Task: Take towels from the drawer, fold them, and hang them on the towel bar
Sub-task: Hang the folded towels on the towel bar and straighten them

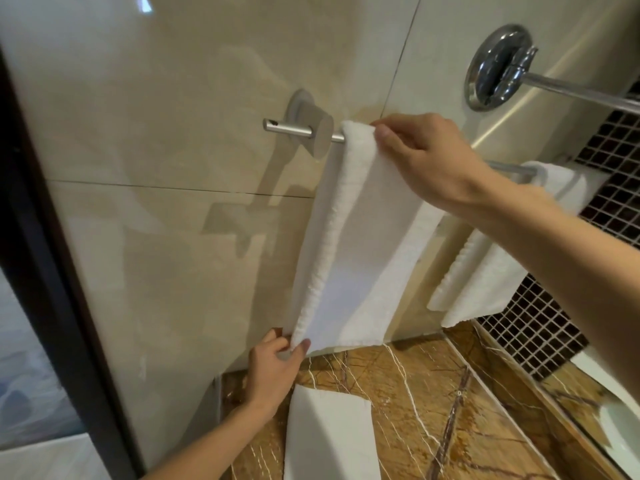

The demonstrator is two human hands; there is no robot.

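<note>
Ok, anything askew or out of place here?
Nothing spilled or damaged. The towel drapes over the towel bar, left hand pinching its bottom corner, right hand holding its top. A folded towel lies unhung on the counter.

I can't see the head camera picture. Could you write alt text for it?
A person's two hands hold a white towel draped over a towel bar: the right hand grips it at the bar, the left hand pinches its lower corner. A second towel hangs further right, and a folded towel lies on the marble counter below.
</note>
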